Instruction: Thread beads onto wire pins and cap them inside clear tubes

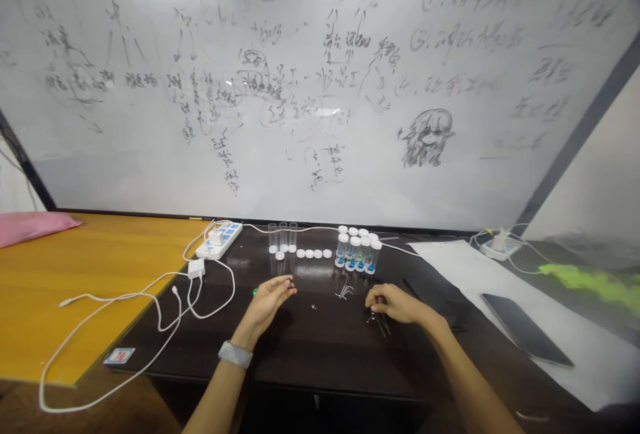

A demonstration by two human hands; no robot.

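Note:
My left hand [269, 299] is raised over the dark table, thumb and fingers pinched together around something small and dark that I cannot make out. A green piece [255, 292] shows just beside it. My right hand [397, 304] is low at the table, fingertips closed over a small group of thin metal pins [383, 325]; what the fingertips hold is mostly hidden. Between the hands lie some bent silver hex keys or similar rods [345, 292] and tiny white bits [313, 307].
Behind the hands stand clear tubes [283, 237], a row of white caps [309, 254] and capped tubes with blue contents [360, 254]. A power strip [220, 241] and white cables [165, 294] occupy the left. Rightward, a phone [525, 329] lies on white paper [465, 271].

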